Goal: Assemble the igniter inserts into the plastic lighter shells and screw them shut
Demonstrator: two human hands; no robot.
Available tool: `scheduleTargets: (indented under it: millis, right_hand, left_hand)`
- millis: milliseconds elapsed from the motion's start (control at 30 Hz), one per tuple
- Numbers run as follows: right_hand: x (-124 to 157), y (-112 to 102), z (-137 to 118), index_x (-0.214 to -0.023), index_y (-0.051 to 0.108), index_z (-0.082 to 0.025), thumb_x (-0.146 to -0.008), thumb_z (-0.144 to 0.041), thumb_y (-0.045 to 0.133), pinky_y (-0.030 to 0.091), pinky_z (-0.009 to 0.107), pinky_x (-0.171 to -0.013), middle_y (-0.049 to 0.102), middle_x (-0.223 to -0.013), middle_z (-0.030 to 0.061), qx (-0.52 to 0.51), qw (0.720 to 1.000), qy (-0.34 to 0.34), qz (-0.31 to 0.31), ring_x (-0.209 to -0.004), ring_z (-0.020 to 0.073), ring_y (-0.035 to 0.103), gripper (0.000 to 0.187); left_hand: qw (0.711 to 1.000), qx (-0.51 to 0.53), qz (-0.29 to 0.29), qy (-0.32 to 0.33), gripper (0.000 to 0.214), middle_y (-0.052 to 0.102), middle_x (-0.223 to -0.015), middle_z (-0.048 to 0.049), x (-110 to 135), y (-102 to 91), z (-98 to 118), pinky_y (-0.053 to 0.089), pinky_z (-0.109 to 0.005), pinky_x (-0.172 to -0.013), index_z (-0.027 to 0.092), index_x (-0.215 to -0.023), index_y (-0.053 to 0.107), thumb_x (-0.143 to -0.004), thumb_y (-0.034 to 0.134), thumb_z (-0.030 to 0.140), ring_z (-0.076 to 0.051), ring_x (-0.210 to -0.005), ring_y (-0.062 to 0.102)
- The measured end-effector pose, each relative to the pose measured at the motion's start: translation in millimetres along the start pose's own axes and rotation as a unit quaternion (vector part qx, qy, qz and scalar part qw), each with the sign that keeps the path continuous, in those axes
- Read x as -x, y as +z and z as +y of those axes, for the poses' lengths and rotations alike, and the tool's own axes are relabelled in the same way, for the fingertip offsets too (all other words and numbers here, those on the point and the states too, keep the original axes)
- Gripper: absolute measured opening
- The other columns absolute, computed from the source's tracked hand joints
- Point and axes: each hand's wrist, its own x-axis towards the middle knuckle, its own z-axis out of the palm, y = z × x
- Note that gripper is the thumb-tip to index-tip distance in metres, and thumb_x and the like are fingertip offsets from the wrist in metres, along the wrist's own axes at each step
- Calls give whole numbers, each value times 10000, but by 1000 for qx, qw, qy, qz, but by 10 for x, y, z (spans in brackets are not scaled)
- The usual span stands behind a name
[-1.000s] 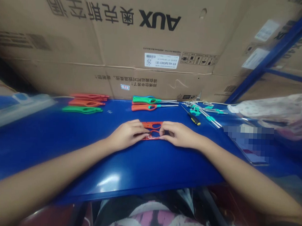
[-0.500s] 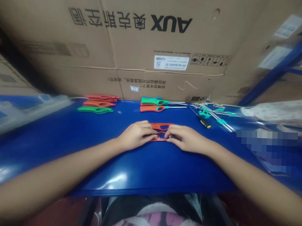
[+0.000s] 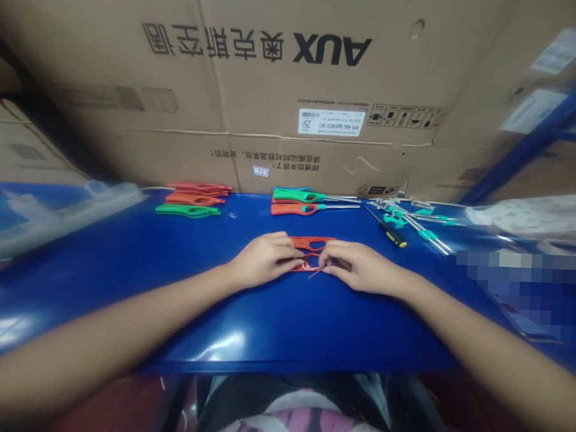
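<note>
Two orange lighter handle halves, the far one (image 3: pixel 310 242) and the near one (image 3: pixel 309 266), lie side by side on the blue table in front of me. My left hand (image 3: pixel 269 260) is closed, its thumb and fingers pinching the left end of the near half. A white wire (image 3: pixel 309 267) curves along that half. From the pinched fingertips of my right hand (image 3: pixel 347 263), a thin pale strand (image 3: pixel 313 274) sticks out toward me over the near half. The right ends of both halves are partly hidden by that hand.
Orange and green handle pieces (image 3: pixel 188 210) lie at the back left. Assembled lighters (image 3: pixel 295 208) rest at back centre. A screwdriver (image 3: pixel 393 233) and metal lighter tubes with teal parts (image 3: pixel 430 236) lie to the right. A large cardboard box (image 3: pixel 254 112) stands behind the table.
The thin strand now shows jutting from my right fingertips, which have shifted slightly on the near half. My left hand keeps its pinch. The whole view has moved slightly.
</note>
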Motion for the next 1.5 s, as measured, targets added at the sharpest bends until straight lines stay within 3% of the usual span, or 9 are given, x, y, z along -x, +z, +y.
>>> scheduleTargets:
  millis: [133, 500, 833, 1267, 1500]
  right_hand:
    - [18, -13, -24, -948, 628, -198, -908, -195, 628, 421, 257, -673, 657, -971, 33, -5, 1000, 10, -6, -758, 143, 569, 41]
    - [36, -33, -4, -952, 624, -202, -924, -236, 630, 433, 266, -720, 646, -990, 35, 0, 1000, -4, -20, -843, 161, 588, 44]
    - [26, -23, 30, -922, 606, -190, -923, -207, 619, 436, 256, -678, 597, -977, 41, -6, 1000, -8, -1, -759, 136, 545, 21]
    - [10, -43, 33, -886, 611, -178, -909, -190, 632, 400, 246, -634, 592, -908, 25, -7, 1000, -6, -3, -685, 117, 491, 33]
    - [8, -43, 31, -887, 607, -180, -907, -201, 634, 402, 247, -631, 600, -910, 30, -4, 1000, 0, -3, -701, 126, 506, 40]
  left_hand:
    - [998, -59, -14, -17, 212, 764, -1000, -87, -6, -26, 43, 525, -331, -758, 164, -1020, 755, -988, 576, 271, -194, -845, 664]
    - [996, -53, -23, -65, 169, 752, -894, -57, -8, -79, 96, 505, -306, -736, 170, -937, 759, -957, 609, 247, -183, -805, 645]
    - [991, -109, -56, -56, 249, 750, -917, -41, -11, -99, 110, 484, -308, -739, 184, -933, 762, -1001, 548, 291, -189, -819, 619]
    - [983, -177, -51, -22, 298, 730, -877, -35, -42, -37, 160, 472, -311, -739, 180, -857, 725, -1022, 498, 281, -183, -789, 614]
    - [967, -223, -117, -40, 308, 700, -877, -83, -86, -139, 308, 446, -335, -680, 160, -896, 752, -1014, 489, 267, -216, -811, 586]
